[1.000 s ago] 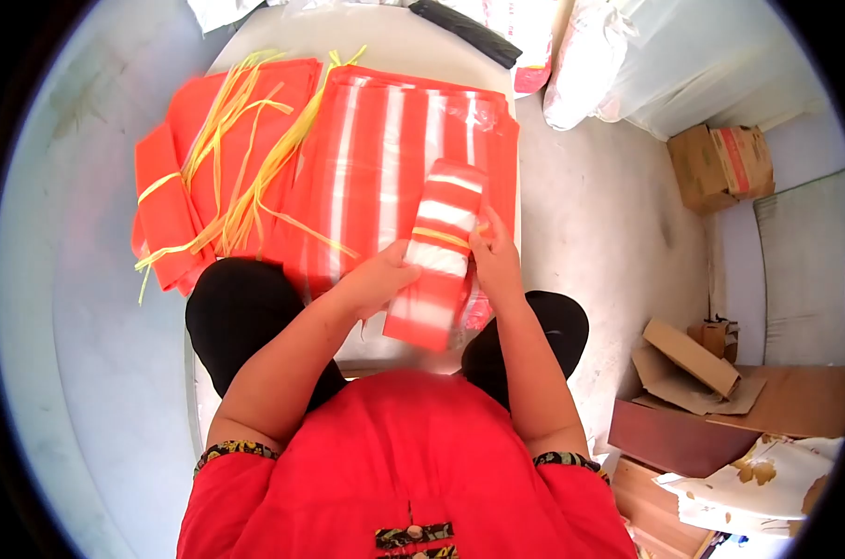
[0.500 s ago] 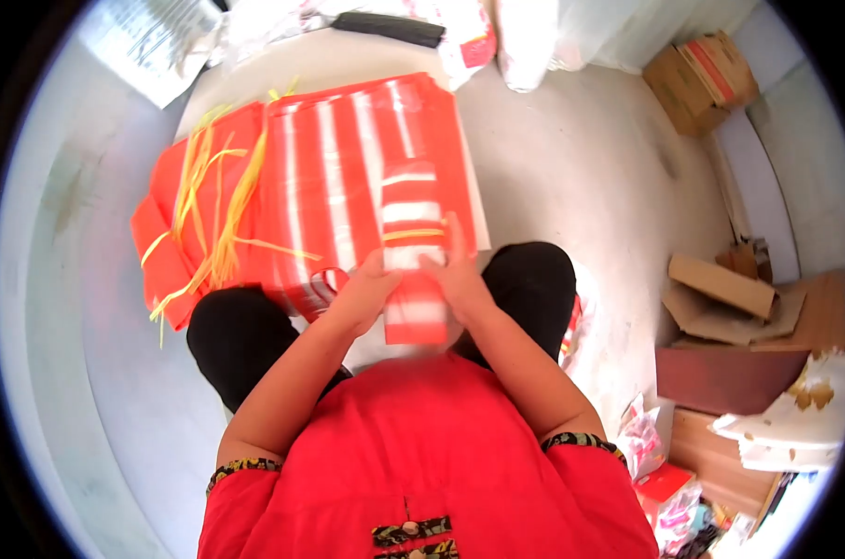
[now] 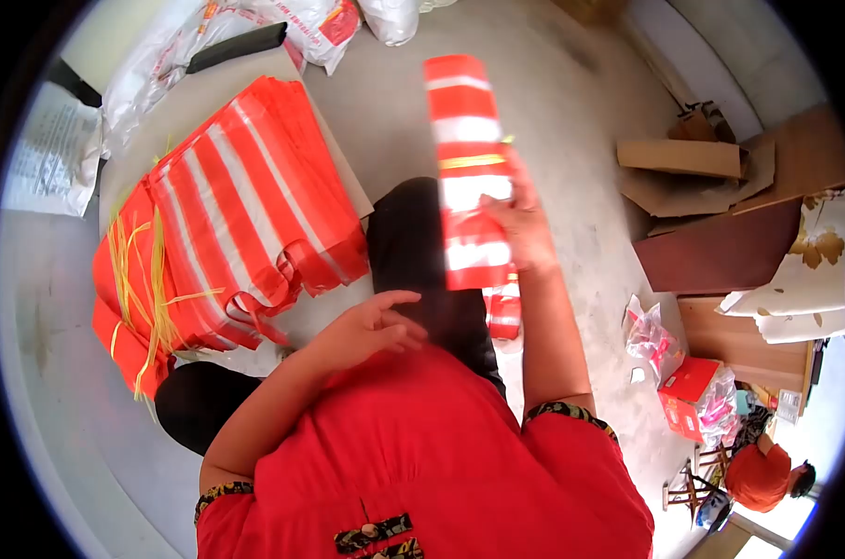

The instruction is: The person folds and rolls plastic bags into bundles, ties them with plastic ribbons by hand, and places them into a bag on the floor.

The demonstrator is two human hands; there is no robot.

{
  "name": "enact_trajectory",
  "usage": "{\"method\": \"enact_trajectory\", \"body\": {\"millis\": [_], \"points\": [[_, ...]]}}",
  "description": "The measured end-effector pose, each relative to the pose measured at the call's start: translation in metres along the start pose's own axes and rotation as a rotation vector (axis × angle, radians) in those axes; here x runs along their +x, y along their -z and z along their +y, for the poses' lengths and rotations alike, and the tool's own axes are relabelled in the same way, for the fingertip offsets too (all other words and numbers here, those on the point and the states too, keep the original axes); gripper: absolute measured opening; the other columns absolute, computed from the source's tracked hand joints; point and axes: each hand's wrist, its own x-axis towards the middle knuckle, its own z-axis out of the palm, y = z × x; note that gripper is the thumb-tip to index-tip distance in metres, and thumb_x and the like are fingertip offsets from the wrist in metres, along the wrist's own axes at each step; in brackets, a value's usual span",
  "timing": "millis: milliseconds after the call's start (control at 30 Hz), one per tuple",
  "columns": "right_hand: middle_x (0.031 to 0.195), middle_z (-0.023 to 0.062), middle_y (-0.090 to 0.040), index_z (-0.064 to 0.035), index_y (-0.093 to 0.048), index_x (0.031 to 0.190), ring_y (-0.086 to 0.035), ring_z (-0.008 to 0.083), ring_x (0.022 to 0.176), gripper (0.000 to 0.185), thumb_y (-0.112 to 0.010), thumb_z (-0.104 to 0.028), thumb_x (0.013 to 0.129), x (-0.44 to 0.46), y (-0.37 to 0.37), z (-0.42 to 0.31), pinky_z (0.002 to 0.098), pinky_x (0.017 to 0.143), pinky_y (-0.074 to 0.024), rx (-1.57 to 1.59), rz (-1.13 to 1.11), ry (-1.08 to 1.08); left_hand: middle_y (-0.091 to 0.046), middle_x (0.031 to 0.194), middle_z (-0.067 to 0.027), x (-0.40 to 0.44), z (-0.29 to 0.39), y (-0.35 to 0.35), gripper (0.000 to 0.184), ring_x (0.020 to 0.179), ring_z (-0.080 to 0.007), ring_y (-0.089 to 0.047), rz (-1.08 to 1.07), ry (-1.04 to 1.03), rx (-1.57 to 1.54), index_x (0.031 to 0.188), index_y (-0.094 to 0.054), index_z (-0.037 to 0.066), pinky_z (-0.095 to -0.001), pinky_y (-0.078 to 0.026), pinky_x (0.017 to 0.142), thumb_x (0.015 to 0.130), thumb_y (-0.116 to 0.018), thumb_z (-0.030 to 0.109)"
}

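Note:
My right hand (image 3: 515,214) is closed on a folded bundle of red-and-white striped plastic bags (image 3: 466,154), tied round with a yellow strip, and holds it out over my right knee. My left hand (image 3: 376,331) is in front of my belly with its fingers apart and nothing in them. A wide stack of striped bags (image 3: 245,196) lies to the left in front of me, with loop handles at its near edge. Loose yellow strips (image 3: 138,289) hang across its left part. Below the held bundle, another striped bundle (image 3: 504,309) shows partly beside my right leg.
A board-like surface (image 3: 348,177) bears the stack, with a black bar (image 3: 238,47) at its far end. White sacks (image 3: 152,84) stand behind. At right are an open cardboard box (image 3: 688,172), a red box (image 3: 693,396), plastic bags (image 3: 651,340) and a person (image 3: 758,477) in red.
The bundle has gone from between both hands over the stack to my right hand alone, out to the right. My left hand has let go and drawn back. The view has turned rightward.

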Motion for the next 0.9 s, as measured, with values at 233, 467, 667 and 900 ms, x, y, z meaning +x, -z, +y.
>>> {"method": "enact_trajectory", "body": {"millis": [233,467,667,900], "points": [[0.149,0.0115,-0.055,-0.0096,-0.031,0.164,-0.060,0.0231,0.128,0.078,-0.061,0.010,0.094,-0.052,0.093,0.062,0.0376,0.105,-0.0532,0.273,0.137,-0.165,-0.070,0.117,-0.0170,0.030,-0.026,-0.001,0.040,0.105,-0.0254,-0.072,0.127,0.086,0.025,0.148,-0.042,0.005,-0.0358,-0.057,0.094,0.109,-0.049,0.009],[0.149,0.0149,-0.056,-0.0113,-0.046,0.156,-0.055,0.0315,0.137,0.081,-0.072,0.004,0.082,-0.138,0.117,0.266,0.0378,0.112,-0.0476,-0.425,0.234,-0.389,-0.073,0.106,-0.0151,0.039,-0.023,-0.003,0.024,0.094,-0.0237,-0.075,0.244,0.165,0.046,0.134,-0.048,0.008,-0.0315,-0.059,0.085,0.110,-0.046,0.011],[0.151,0.0166,-0.055,-0.0115,-0.050,0.153,-0.052,0.0331,0.140,0.077,-0.070,0.005,0.081,-0.147,0.108,0.262,0.0385,0.115,-0.0458,-0.322,0.321,-0.491,-0.074,0.100,-0.0136,0.044,-0.018,-0.004,0.016,0.087,-0.0211,-0.075,0.244,0.196,0.056,0.127,-0.050,0.009,-0.0290,-0.059,0.079,0.111,-0.045,0.012],[0.156,0.0179,-0.048,-0.0136,-0.051,0.152,-0.048,0.0388,0.142,0.069,-0.069,-0.001,0.087,-0.156,0.108,0.261,0.0446,0.116,-0.0442,-0.594,0.304,-0.529,-0.075,0.093,-0.0121,0.050,-0.020,-0.003,0.010,0.079,-0.0206,-0.075,0.228,0.182,0.031,0.119,-0.051,0.010,-0.0269,-0.058,0.071,0.112,-0.045,0.015]]}}
